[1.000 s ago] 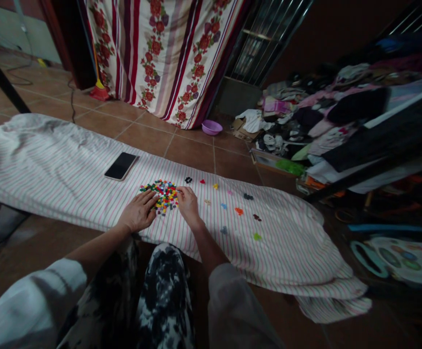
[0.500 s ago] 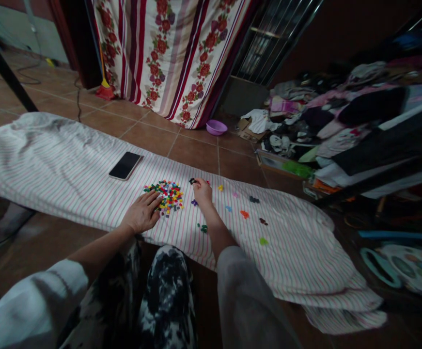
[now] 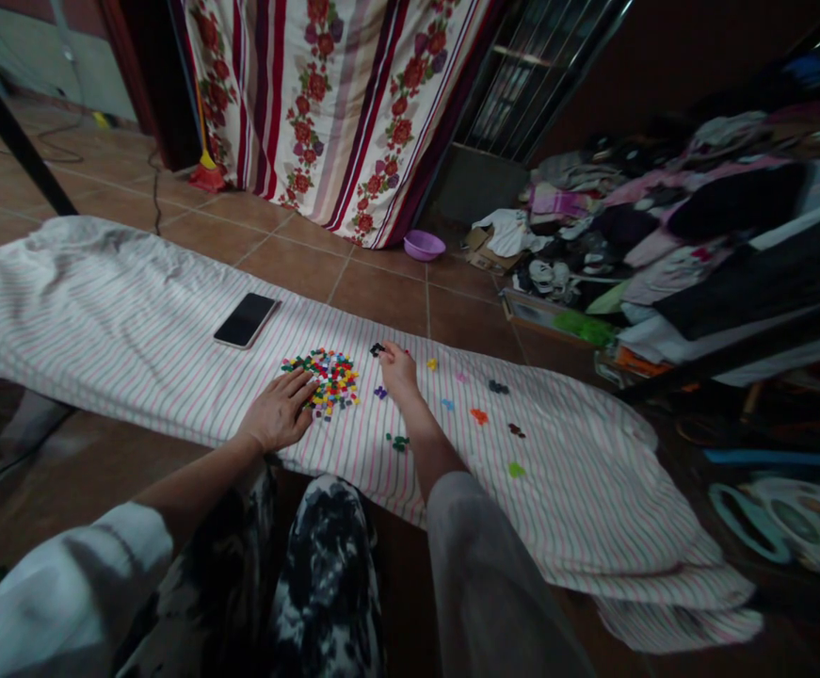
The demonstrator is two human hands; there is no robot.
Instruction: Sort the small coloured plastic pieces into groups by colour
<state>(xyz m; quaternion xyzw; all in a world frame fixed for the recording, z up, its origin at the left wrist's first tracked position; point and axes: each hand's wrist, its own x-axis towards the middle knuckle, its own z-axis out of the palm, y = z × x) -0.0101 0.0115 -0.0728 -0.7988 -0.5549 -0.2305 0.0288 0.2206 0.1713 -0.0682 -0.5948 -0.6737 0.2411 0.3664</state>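
A mixed pile of small coloured pieces [image 3: 331, 380] lies on the striped cloth [image 3: 148, 320]. My left hand [image 3: 279, 410] rests flat at the pile's left edge, its fingers stretched over some pieces. To the right of the pile, my right hand [image 3: 398, 369] has its fingertips together at a small black cluster [image 3: 377, 349]; whether a piece is between them is too small to tell. Around that hand sit little single-colour groups: purple [image 3: 379, 392], dark green [image 3: 397, 442], yellow [image 3: 432, 364], orange [image 3: 478, 415], lime green [image 3: 515, 470], brown [image 3: 516, 430] and dark grey [image 3: 498, 387].
A phone [image 3: 247, 320] lies on the cloth left of the pile. Beyond the cloth's far edge, a purple bowl [image 3: 424, 246] stands on the tiled floor near a floral curtain [image 3: 353, 113]. Heaped clothes [image 3: 614, 221] fill the right background.
The view has shifted slightly. Both hands keep nearly the same places, the right one still at the black pieces and the left one still at the pile.
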